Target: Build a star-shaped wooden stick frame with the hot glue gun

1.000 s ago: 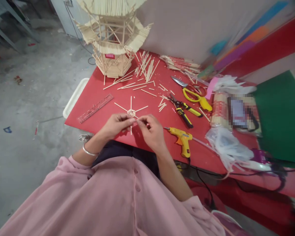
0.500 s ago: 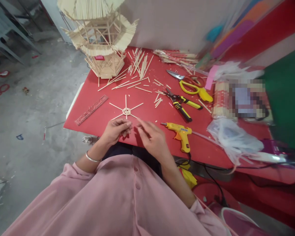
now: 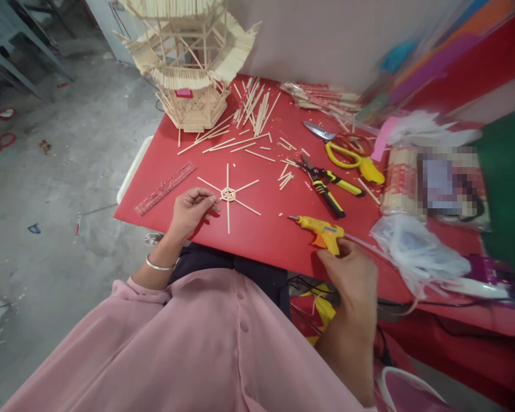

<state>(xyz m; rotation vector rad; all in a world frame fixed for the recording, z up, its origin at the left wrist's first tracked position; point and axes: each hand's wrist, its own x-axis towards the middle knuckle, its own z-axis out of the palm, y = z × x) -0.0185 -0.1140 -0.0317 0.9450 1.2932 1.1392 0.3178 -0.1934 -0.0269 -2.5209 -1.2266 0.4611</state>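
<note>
My left hand [image 3: 191,209] rests on the red table [image 3: 266,234], fingers curled together in a pinch that seems to hold a small stick piece, beside a six-spoke star of thin sticks [image 3: 229,194]. My right hand [image 3: 351,273] has closed its fingers round the handle of the yellow glue gun [image 3: 320,229], which lies on the table with its nozzle pointing left.
A tall stick-built pagoda model [image 3: 189,63] stands at the table's far left corner. Loose sticks [image 3: 251,123], a ruler [image 3: 165,188], yellow-black cutters [image 3: 326,186], yellow scissors [image 3: 347,153], stick bundles [image 3: 399,180] and plastic bags [image 3: 416,252] lie around. Cables hang off the near edge.
My right hand left the spot next to my left hand, swung right and took hold of the glue gun's handle. My left hand stayed by the stick star.
</note>
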